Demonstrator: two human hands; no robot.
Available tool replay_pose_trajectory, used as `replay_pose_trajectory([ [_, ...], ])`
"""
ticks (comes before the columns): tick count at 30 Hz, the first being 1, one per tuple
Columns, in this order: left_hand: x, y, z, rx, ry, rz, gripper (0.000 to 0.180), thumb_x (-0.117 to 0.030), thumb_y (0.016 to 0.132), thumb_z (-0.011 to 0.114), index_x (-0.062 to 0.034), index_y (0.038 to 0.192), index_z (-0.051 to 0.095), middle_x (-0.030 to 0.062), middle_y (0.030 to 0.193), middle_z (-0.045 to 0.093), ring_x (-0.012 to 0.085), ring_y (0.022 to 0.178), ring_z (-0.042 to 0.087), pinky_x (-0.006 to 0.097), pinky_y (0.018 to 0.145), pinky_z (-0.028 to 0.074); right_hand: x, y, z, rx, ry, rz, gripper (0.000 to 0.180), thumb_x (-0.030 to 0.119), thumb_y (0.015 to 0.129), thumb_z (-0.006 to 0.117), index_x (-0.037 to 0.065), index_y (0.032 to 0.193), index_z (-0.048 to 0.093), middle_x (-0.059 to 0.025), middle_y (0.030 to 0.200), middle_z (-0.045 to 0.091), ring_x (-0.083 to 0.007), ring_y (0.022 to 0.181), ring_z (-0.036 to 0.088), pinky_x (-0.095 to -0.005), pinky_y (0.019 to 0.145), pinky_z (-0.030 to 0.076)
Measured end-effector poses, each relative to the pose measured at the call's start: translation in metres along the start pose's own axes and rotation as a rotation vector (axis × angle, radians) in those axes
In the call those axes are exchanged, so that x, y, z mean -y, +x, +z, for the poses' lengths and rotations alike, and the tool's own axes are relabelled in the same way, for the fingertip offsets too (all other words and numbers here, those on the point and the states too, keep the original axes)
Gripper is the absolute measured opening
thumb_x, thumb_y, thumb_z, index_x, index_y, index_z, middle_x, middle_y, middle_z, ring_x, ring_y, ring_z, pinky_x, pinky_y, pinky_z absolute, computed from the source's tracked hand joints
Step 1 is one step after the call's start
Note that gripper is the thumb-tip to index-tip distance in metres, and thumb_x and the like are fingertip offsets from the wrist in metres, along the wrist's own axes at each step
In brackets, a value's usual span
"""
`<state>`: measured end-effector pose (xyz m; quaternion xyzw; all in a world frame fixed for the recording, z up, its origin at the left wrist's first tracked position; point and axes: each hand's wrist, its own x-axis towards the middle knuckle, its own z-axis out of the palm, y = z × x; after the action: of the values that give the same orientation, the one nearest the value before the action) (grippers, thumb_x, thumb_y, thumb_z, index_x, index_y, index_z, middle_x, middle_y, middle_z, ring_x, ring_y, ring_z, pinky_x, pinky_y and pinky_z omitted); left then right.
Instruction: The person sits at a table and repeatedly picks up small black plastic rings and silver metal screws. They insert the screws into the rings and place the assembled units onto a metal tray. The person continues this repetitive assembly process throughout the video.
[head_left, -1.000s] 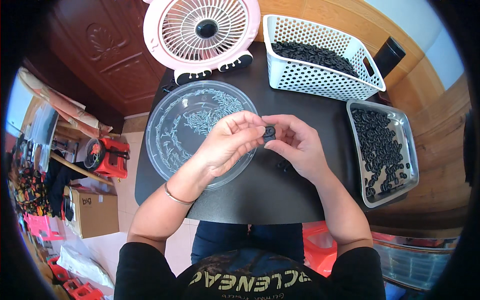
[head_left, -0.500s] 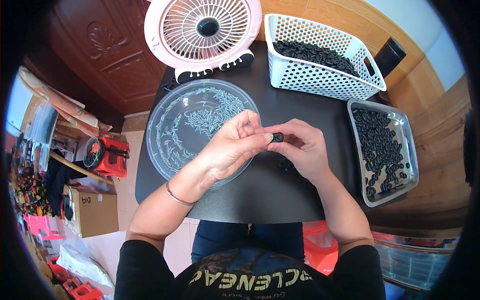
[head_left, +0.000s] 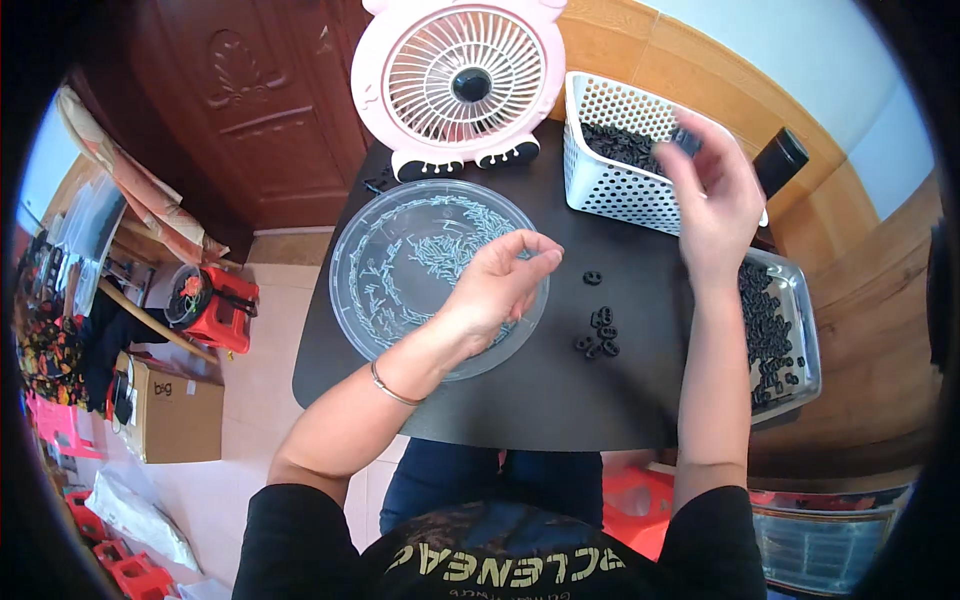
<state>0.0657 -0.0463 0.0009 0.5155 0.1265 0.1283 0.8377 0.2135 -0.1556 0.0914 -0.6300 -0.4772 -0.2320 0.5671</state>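
My right hand [head_left: 718, 205] is raised by the white perforated basket [head_left: 625, 190], blurred by motion. A small black plastic piece [head_left: 686, 139] shows between its thumb and fingers. My left hand [head_left: 500, 285] hovers over the right rim of a clear round tub [head_left: 345, 285] of small silvery screw-like pins [head_left: 445, 255]. Its thumb and index finger are pinched together; anything between them is too small to see. Several black two-holed plastic pieces [head_left: 605, 335] lie loosely grouped on the dark table [head_left: 500, 410], with a single black piece [head_left: 592, 278] farther back. More black pieces [head_left: 622, 147] fill the basket.
A steel tray [head_left: 805, 345] of black pieces stands at the right, partly behind my right forearm. The pink fan [head_left: 470, 85] stands behind the tub. A dark cylinder [head_left: 780, 160] is beside the basket. Left on the floor are a red stool [head_left: 225, 310] and cardboard box [head_left: 180, 415].
My hands have parted. The right hand has swung up and right to the basket with a black piece; the left stays near the tub. The view has shifted, uncovering black pieces on the table.
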Motion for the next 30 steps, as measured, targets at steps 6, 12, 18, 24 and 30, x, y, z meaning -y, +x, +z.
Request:
replay_pose_trajectory([
  [6, -0.006, 0.000, 0.002, -0.083, 0.034, 0.018, 0.008, -0.009, 0.084, 0.055, -0.0063, 0.091, 0.052, -0.0089, 0.054, 0.040, 0.0002, 0.042, 0.027, 0.018, 0.039, 0.018, -0.045, 0.036, 0.001, -0.058, -0.406, -0.047, 0.041, 0.015, 0.073, 0.066, 0.007, 0.112, 0.054, -0.0142, 0.103, 0.056, -0.0242, 0.095, 0.054, -0.0328, 0.078, 0.043],
  [12, -0.002, 0.003, -0.005, -0.079, -0.037, 0.043, 0.008, -0.010, 0.085, 0.054, -0.0058, 0.091, 0.051, -0.0094, 0.053, 0.036, 0.0008, 0.043, 0.025, 0.018, 0.040, 0.018, -0.036, -0.027, -0.002, 0.218, -0.128, -0.028, 0.015, 0.003, 0.074, 0.061, 0.001, 0.089, 0.062, -0.0101, 0.089, 0.059, -0.0185, 0.081, 0.058, -0.0278, 0.070, 0.047],
  [18, -0.001, 0.004, -0.009, -0.091, -0.027, 0.124, 0.009, -0.011, 0.086, 0.052, -0.0046, 0.093, 0.051, -0.0073, 0.059, 0.038, 0.0015, 0.046, 0.028, 0.017, 0.042, 0.022, -0.049, -0.079, -0.005, 0.492, -0.095, 0.185, 0.013, 0.003, 0.072, 0.063, 0.003, 0.085, 0.063, -0.0079, 0.081, 0.058, -0.0194, 0.071, 0.059, -0.0279, 0.062, 0.047],
  [24, -0.005, 0.004, -0.009, -0.119, 0.342, 0.230, 0.010, -0.010, 0.083, 0.055, -0.0042, 0.091, 0.052, -0.0036, 0.066, 0.043, 0.0047, 0.057, 0.040, 0.019, 0.050, 0.032, -0.057, -0.085, -0.010, 0.566, -0.186, 0.230, 0.013, 0.005, 0.073, 0.063, 0.005, 0.086, 0.062, -0.0070, 0.082, 0.059, -0.0214, 0.072, 0.059, -0.0301, 0.064, 0.047],
  [30, 0.001, 0.000, -0.008, -0.134, 1.428, 0.621, 0.011, -0.005, 0.071, 0.058, -0.0031, 0.082, 0.054, 0.0089, 0.073, 0.051, 0.0244, 0.069, 0.053, 0.034, 0.062, 0.043, -0.056, -0.085, -0.012, 0.587, -0.188, 0.250, 0.014, 0.006, 0.073, 0.063, 0.005, 0.086, 0.062, -0.0067, 0.083, 0.059, -0.0216, 0.072, 0.060, -0.0309, 0.065, 0.048],
])
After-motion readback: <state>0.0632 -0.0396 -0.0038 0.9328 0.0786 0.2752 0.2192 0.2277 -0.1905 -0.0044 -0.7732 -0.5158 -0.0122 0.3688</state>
